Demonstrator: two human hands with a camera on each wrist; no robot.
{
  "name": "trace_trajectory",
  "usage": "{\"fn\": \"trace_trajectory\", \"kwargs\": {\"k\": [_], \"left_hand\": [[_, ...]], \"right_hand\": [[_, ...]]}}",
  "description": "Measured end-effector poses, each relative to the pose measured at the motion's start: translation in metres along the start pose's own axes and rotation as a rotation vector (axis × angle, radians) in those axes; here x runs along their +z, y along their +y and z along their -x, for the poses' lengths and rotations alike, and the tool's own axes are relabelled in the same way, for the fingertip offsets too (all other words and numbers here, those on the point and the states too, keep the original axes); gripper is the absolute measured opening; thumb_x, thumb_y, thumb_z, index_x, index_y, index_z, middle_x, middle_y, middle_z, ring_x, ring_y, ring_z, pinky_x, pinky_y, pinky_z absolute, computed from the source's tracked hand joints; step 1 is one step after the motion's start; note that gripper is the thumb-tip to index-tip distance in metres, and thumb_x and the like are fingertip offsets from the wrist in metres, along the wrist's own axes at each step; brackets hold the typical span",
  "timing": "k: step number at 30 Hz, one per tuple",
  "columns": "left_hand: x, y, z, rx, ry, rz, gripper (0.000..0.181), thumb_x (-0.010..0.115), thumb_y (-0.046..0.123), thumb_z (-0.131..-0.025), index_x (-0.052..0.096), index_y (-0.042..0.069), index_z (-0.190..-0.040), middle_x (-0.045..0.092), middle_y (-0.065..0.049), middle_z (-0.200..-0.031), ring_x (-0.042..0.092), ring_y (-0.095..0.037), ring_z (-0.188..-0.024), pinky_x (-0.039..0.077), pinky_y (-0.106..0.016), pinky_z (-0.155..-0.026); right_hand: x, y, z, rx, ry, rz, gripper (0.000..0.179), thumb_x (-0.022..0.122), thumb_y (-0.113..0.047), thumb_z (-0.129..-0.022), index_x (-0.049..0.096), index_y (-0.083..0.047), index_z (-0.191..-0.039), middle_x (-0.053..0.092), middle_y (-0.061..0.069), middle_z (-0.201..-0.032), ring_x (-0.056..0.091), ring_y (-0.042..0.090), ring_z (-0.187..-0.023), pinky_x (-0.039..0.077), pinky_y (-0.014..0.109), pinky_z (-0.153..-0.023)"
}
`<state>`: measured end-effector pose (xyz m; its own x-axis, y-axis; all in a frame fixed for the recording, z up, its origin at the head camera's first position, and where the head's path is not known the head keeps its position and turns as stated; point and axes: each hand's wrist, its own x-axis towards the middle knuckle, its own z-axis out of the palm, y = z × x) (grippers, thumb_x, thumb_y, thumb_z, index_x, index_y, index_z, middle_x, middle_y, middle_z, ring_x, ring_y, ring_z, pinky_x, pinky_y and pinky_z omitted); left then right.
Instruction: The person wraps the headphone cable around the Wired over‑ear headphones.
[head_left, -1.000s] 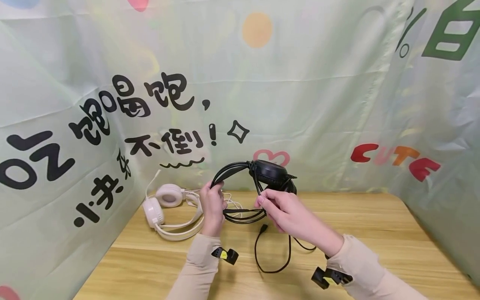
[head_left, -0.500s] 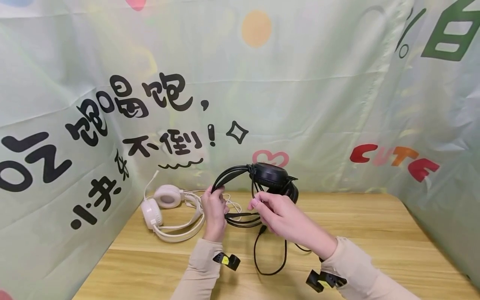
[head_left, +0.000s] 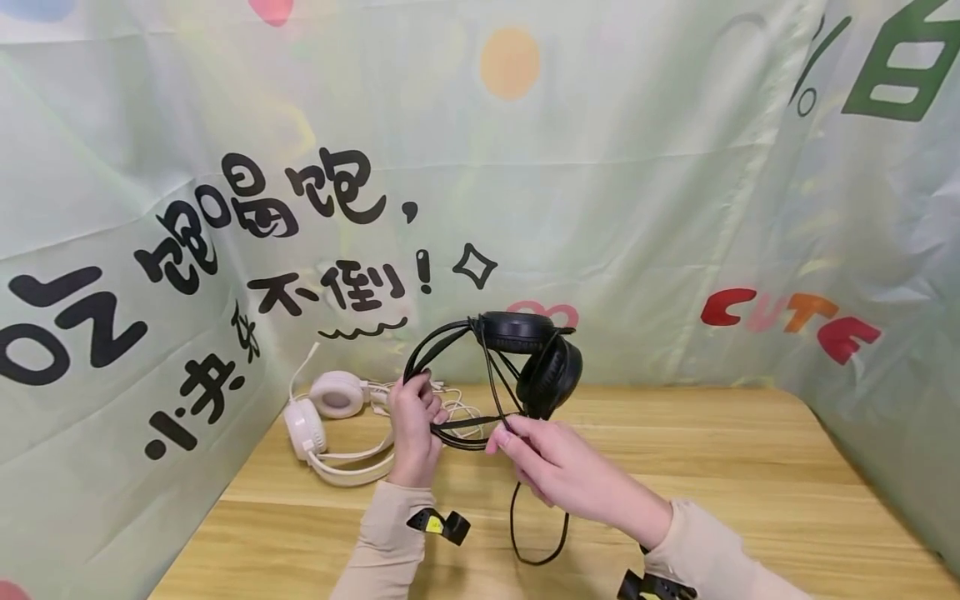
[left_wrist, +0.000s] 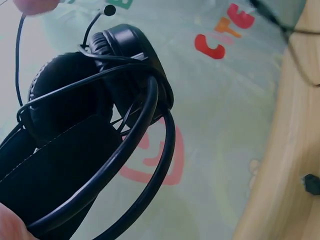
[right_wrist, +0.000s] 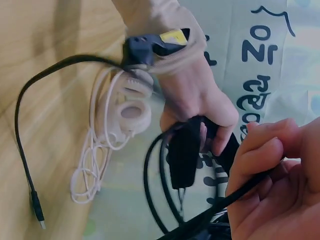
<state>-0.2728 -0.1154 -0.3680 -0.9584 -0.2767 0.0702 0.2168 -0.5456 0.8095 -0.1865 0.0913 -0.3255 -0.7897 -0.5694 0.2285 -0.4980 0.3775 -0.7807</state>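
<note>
Gripping black headset [head_left: 551,379]: left hand [head_left: 415,427]; pinching cable [right_wrist: 235,196]: right hand [head_left: 562,468]; right table edge [head_left: 847,468] well apart.

The left sleeve [head_left: 386,542] and the right sleeve [head_left: 708,550] are long, plain beige and close-fitting, with soft creases in the cloth; the right one puffs out slightly near its cuff. Beside the left cuff sits a black wrist camera [head_left: 457,527], small and angular, with a bright yellow label [head_left: 434,524] on its mount. The right arm wears a similar black device [head_left: 630,586], also marked with yellow, partly cut off at the near edge. The left hand [head_left: 415,429] and right hand [head_left: 566,468] are bare.
</note>
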Motion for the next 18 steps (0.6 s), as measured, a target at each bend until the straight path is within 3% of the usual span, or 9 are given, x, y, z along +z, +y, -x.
{"fn": "trace_trajectory", "kwargs": {"k": [7, 18], "left_hand": [[-0.012, 0.007, -0.007, -0.031, 0.016, 0.033, 0.033, 0.051, 0.008, -0.101, 0.039, 0.017, -0.072, 0.025, 0.010, -0.054, 0.026, -0.002, -0.044, 0.025, -0.017, -0.046], [-0.022, 0.022, -0.009, -0.027, 0.037, 0.089, 0.049, 0.050, 0.010, -0.103, 0.031, 0.021, -0.059, 0.026, 0.009, -0.052, 0.025, -0.004, -0.044, 0.024, -0.017, -0.046]], "right_hand": [[0.012, 0.006, 0.013, -0.055, -0.034, -0.017, 0.029, 0.042, -0.030, -0.118, 0.066, -0.018, -0.106, 0.044, -0.016, -0.058, 0.041, -0.005, -0.046, 0.041, 0.020, -0.047], [0.017, 0.019, 0.035, 0.003, -0.044, -0.048, 0.025, 0.044, -0.031, -0.117, 0.064, -0.019, -0.105, 0.040, -0.014, -0.060, 0.038, -0.004, -0.048, 0.036, 0.018, -0.046]]}}
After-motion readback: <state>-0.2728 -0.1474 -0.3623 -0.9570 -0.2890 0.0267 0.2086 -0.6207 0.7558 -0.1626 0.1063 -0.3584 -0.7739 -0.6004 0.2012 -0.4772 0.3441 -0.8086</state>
